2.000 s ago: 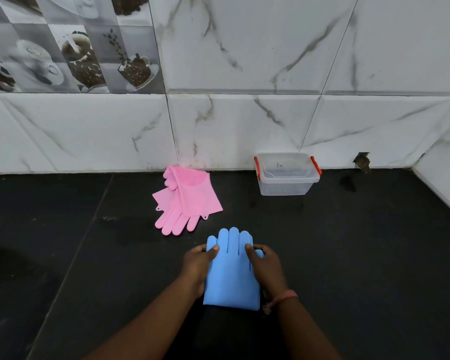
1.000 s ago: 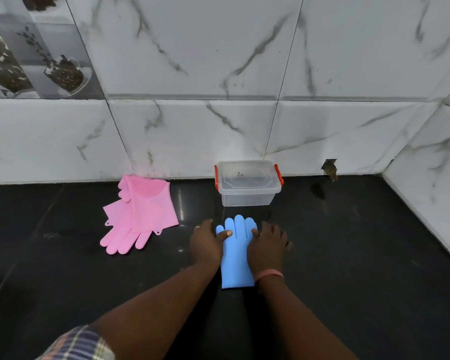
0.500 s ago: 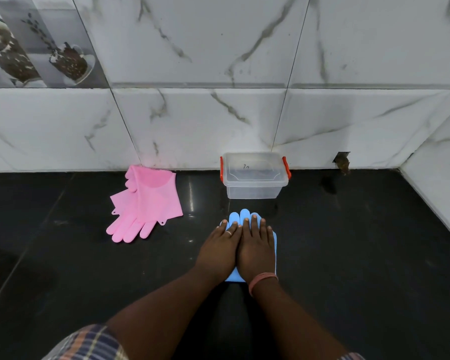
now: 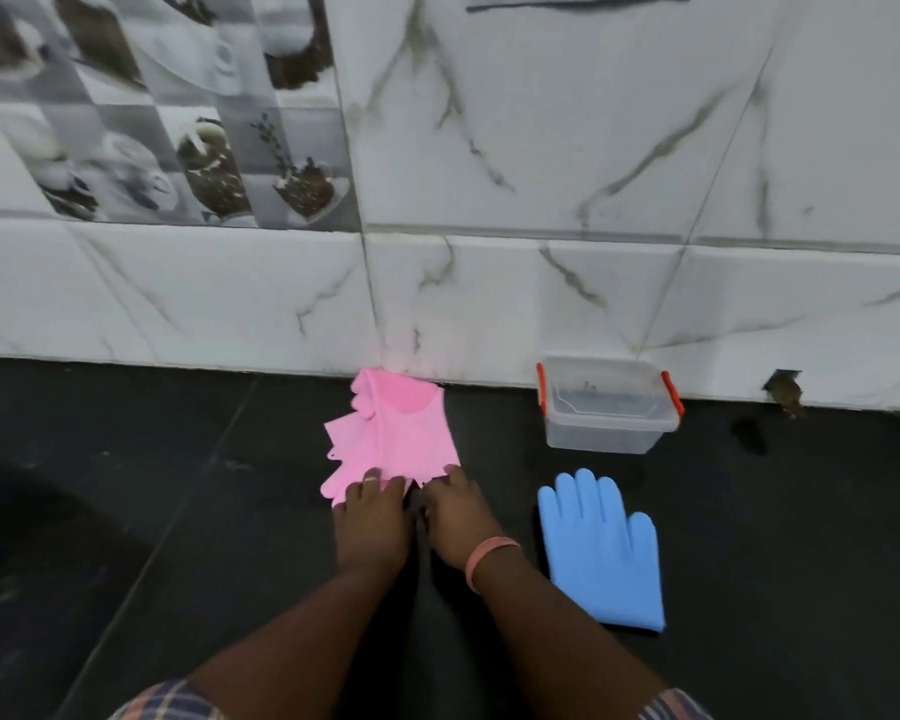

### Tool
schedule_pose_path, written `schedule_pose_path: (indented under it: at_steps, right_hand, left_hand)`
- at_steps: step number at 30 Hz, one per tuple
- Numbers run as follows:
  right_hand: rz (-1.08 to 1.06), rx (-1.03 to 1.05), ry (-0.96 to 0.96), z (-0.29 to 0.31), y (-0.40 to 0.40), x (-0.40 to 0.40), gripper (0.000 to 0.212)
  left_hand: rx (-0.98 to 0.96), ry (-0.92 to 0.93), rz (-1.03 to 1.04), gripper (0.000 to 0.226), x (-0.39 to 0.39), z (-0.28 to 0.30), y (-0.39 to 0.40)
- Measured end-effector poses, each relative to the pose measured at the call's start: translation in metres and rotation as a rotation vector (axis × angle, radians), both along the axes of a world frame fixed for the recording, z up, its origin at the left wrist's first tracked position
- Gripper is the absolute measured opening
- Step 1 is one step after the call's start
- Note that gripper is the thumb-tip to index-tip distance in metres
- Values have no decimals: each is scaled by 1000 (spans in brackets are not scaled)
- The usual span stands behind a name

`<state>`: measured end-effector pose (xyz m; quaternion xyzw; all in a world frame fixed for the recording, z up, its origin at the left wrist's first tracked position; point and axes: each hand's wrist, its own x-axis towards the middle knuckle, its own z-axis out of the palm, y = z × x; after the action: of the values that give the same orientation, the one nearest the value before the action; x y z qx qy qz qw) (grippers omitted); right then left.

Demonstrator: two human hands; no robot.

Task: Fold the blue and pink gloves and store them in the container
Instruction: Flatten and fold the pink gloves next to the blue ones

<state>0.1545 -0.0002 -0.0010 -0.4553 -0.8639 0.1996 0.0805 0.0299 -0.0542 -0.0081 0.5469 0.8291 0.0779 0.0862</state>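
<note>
Both hands, left [image 4: 372, 517] and right [image 4: 455, 517], lie side by side at frame centre, fingertips laid on the near fingers of the pink gloves [image 4: 401, 439], apparently to draw them closer for folding. Blue gloves [image 4: 606, 553] lie flat at lower right, below the container [image 4: 611, 407].

Looks like a home kitchen: black polished countertop [image 4: 126, 485] across the lower frame, white marble-look wall tiles [image 4: 567, 148] behind, and at upper left decorative tiles [image 4: 152, 122] printed with coffee cups and beans.
</note>
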Motion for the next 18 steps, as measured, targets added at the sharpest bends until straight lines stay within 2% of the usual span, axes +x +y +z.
schedule_pose_path:
  at_steps: [2,6,11,14,16,18]
  right_hand:
    - [1,-122,-44,-3,-1,-25,33]
    - [-92,-201,-38,-7,4,-55,35]
    - [-258,-226,53,-4,20,-70,42]
    - [-451,-173,323,15,22,-84,27]
    - [-599,-100,610,45,22,-91,20]
    - [-666,-25,880,87,21,-95,25]
  left_hand:
    - [-71,-62,33,51,-26,-6,-8]
    - [-39,-95,-72,48,-64,-9,-7]
    - [-14,-270,-117,28,-100,-1,0]
    - [9,-337,15,50,-116,7,6]
    - [-17,-393,62,46,-127,8,8]
    - [-48,-306,54,44,-138,8,9]
